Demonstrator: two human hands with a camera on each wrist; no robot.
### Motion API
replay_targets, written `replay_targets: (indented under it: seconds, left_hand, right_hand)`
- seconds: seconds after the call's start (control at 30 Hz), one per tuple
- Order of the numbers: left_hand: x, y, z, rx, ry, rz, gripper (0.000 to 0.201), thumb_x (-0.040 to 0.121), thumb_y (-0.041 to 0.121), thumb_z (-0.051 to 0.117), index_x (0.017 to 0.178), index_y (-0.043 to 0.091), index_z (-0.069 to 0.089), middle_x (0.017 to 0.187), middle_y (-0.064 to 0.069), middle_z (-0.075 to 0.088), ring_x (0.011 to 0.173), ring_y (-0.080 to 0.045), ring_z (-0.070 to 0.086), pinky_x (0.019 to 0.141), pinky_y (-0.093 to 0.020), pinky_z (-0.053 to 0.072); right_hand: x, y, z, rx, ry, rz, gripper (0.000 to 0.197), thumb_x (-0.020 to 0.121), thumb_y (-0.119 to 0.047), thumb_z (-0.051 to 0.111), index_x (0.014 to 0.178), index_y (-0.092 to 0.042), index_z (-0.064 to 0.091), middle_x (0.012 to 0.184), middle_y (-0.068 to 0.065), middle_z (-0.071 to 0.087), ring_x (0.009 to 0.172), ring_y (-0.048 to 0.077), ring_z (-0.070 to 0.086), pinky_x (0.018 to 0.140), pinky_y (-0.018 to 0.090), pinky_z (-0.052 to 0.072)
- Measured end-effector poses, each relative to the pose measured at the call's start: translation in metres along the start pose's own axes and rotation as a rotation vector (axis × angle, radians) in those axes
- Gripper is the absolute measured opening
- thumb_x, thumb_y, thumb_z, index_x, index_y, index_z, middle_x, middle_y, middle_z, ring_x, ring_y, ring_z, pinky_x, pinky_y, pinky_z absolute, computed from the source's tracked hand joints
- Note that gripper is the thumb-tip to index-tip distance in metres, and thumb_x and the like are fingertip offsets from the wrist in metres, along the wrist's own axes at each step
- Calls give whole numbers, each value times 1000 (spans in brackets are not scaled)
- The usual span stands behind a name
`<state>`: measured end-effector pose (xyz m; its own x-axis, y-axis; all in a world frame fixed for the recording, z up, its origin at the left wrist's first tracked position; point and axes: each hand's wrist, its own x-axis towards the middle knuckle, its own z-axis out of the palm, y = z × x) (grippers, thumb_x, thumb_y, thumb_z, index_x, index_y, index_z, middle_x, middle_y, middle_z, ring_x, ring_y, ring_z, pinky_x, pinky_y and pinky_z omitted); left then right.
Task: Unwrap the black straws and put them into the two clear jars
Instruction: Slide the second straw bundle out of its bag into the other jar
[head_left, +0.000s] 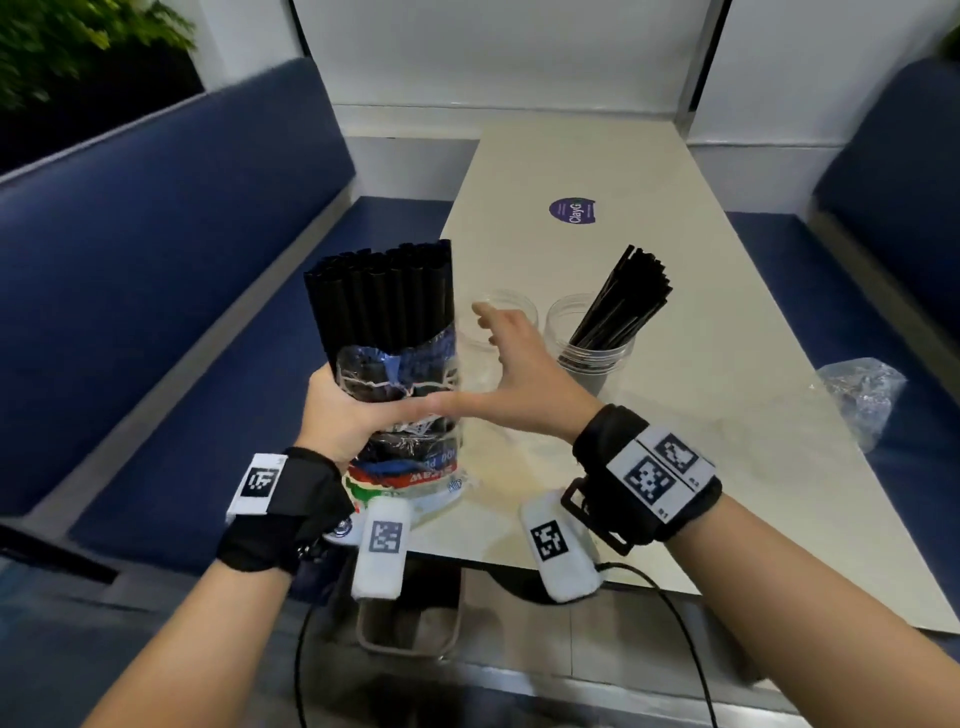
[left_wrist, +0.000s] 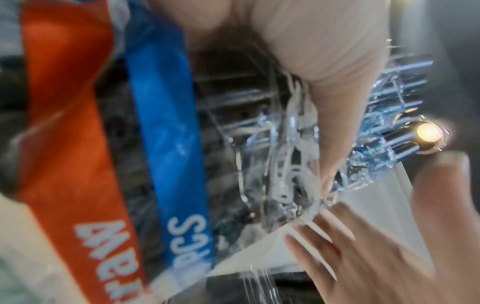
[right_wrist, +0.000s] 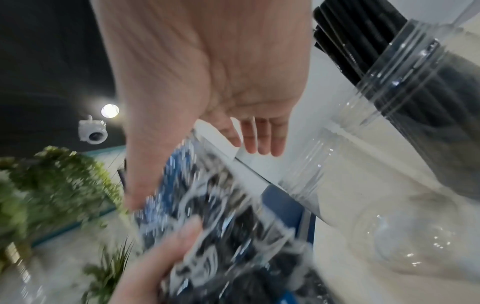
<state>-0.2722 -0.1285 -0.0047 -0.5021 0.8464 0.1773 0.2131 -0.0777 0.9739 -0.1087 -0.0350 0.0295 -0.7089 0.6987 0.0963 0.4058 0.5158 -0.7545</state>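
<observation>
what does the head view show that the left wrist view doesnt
Only the head view shows the two clear jars on the table: the empty jar, the jar with straws, and a crumpled wrapper at the right edge. Only the left wrist view shows the pack's orange band and blue band close up. Both show the left hand gripping the straw pack and the open right hand.

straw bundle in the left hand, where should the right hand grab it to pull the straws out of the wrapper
Probably the bare upper half of the straw bundle, from the right side: it stands upright, the plastic wrapper is pushed down, and the left hand grips the wrapped middle. The right hand is open beside it.
</observation>
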Motion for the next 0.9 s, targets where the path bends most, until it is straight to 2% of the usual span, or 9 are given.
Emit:
replay_targets:
  seconds: [0.07,0.17,0.27,0.33,0.47,0.6,0.7,0.8,0.9]
  left_hand:
    - [8,-3,-19,-53,105,-40,41,49,4,85,83,17,66,67,20,73,66,3,68,56,-12,52]
    - [22,-7,-43,-28,190,-68,41,51,-1,83,81,20,65,67,15,73,63,4,67,58,-15,53]
    - [35,-5,-56,99,153,-75,47,47,0,88,79,23,62,84,9,68,75,-8,67,77,-30,51]
    - [44,2,-60,223,77,-52,50,45,3,90,78,27,60,86,10,66,85,-17,65,83,-35,49]
    - [63,32,-62,511,-114,-15,55,48,8,91,82,33,56,84,15,61,90,-17,60,84,-32,45]
    - [84,59,-58,836,-276,71,77,47,14,91,116,18,57,99,-1,65,97,-19,59,84,-30,42]
    - [99,77,-48,1080,-395,160,87,46,23,91,124,21,52,110,-7,68,103,-28,62,88,-39,49]
    - [111,90,-35,1260,-519,181,83,45,28,89,120,26,53,96,-1,68,95,-29,63,81,-38,51]
    - [118,101,-24,1383,-602,224,72,47,31,86,111,29,54,82,4,66,83,-27,64,72,-33,49]
  right_hand:
    - [6,1,-3,-77,4,-4,82,78,-29,70,143,-10,23,145,9,27,136,23,26,113,32,23]
    - [19,11,7,-332,19,-47,55,86,-8,52,137,-2,33,142,15,36,133,30,30,108,28,21]
    - [32,22,21,-620,-29,18,40,93,-11,43,131,-3,39,132,16,49,125,32,40,109,35,23]
    - [38,27,25,-706,-34,52,36,95,-13,39,130,-6,41,124,13,55,119,33,46,111,38,20]
    - [37,27,23,-629,45,-11,32,94,-4,37,119,-9,56,109,12,63,104,31,55,104,33,27]
    - [26,29,16,-572,2,-83,31,96,-9,39,117,-11,61,108,11,65,101,31,55,100,29,29]
    - [17,33,13,-471,-8,-83,28,95,-9,44,112,-11,65,104,12,65,102,30,51,87,31,38]
    - [10,34,10,-400,12,-70,21,92,-12,51,105,-4,66,104,13,62,104,29,53,86,35,44]
    - [1,22,-2,-208,258,-54,30,82,-25,66,99,-3,56,96,9,55,94,24,52,78,23,38]
